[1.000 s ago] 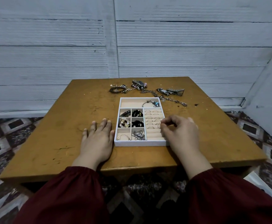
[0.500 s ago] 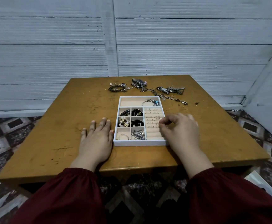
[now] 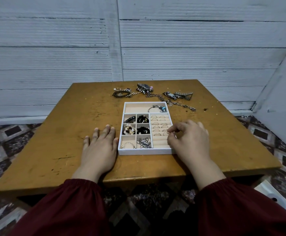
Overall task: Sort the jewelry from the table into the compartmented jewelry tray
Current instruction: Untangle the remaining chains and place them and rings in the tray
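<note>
A white compartmented tray sits mid-table. Its small compartments hold dark beaded pieces, a pearl bracelet and a chain tangle. A bangle with a blue bead lies in the long top compartment. Several rings stand in the beige ring rolls on the right. My right hand hovers over the tray's right edge, thumb and forefinger pinching a small ring at the rolls. My left hand lies flat on the table against the tray's left side. Loose bracelets, a watch, a second watch and a chain lie behind the tray.
The brown wooden table is scratched and stands against a white panelled wall. Patterned floor tiles show on both sides. A white object pokes out below the table's near right corner.
My right hand's fingertips have dipped a little lower onto the ring rolls. The left hand has stayed flat in place.
</note>
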A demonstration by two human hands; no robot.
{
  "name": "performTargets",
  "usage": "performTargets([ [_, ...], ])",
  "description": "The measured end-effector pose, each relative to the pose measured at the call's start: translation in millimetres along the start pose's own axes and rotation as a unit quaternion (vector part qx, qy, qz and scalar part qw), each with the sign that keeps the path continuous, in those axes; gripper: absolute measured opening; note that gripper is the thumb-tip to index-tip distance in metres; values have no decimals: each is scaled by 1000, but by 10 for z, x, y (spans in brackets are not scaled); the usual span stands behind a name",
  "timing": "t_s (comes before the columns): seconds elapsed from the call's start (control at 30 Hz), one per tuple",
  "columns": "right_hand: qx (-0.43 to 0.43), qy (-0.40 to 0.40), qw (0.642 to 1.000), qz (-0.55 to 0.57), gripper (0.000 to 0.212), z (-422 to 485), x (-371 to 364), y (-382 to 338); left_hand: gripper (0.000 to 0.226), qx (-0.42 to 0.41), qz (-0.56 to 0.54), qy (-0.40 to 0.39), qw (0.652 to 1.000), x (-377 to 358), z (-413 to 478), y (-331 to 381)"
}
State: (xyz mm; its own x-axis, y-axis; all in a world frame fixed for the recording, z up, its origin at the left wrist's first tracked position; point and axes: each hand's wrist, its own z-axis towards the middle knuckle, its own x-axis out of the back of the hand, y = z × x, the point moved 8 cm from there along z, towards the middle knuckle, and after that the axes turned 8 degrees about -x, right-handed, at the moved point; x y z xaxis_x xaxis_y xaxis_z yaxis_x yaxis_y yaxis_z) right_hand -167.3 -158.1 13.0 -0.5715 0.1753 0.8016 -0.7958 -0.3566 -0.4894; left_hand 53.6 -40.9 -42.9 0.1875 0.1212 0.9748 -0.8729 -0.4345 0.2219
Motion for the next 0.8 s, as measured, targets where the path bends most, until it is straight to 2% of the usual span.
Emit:
performTargets([
  [0.63, -1, -30, 1000, 0, 13, 20, -47, 33, 53, -1, 1, 1, 1000, 16, -7, 7],
  [0.73, -21, -44, 998, 44, 12, 24, -83, 87, 52, 1, 0, 2, 1000, 22, -9, 8],
  [0.8, -64, -61, 989, 119, 8, 51, -134, 168, 52, 1, -2, 3, 1000, 23, -3, 12],
])
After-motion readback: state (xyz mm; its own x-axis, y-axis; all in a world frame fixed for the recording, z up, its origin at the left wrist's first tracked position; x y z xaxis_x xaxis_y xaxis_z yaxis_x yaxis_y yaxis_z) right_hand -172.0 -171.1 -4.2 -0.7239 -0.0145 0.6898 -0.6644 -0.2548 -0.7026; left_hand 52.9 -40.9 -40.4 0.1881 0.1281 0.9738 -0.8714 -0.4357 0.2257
